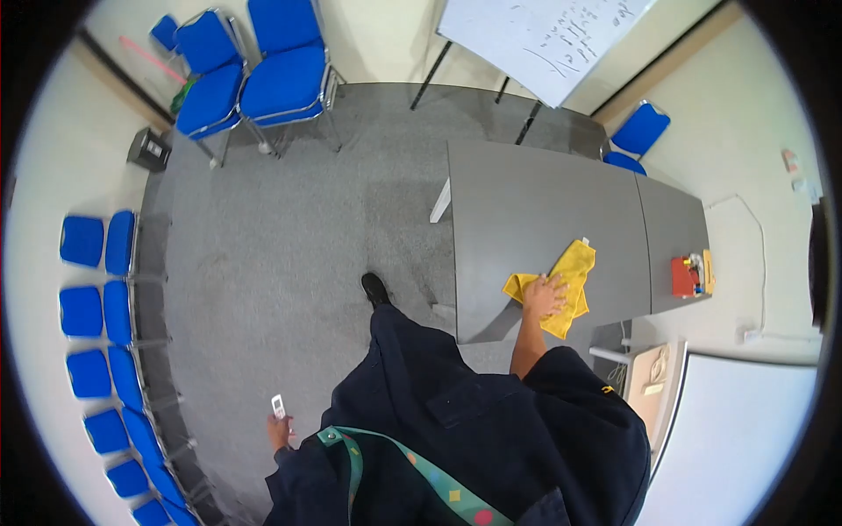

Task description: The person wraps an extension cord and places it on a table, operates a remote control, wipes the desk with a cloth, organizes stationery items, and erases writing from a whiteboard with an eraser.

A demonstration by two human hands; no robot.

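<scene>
- At three o'clock, on a grey table (535, 193), a yellow cloth (574, 270) is laid rumpled, its corners splayed; one corner appears to be carried over the six o'clock edge.
- Right hand (545, 298): set palm-down upon the cloth, fingers fanned and fairly straight, nothing pinched. By this flat placing, the cloth is presumably pressed evenly against the tabletop.
- Left hand (279, 430), at seven o'clock: held over the floor (263, 289), well apart from the table. Fingers are curled about the lower end of a white handset (278, 405); how tightly cannot be told. It is gripped low, perhaps so that its upper end is left uncovered.
- Red box (682, 279), farther out at three o'clock: placed near the table's end, likely so that the right hand is not obstructed; its contents cannot be identified.
- Blue chairs (88, 373), between eight and nine o'clock: ranged along the wall (35, 333), apparently so that floor space is saved.
</scene>
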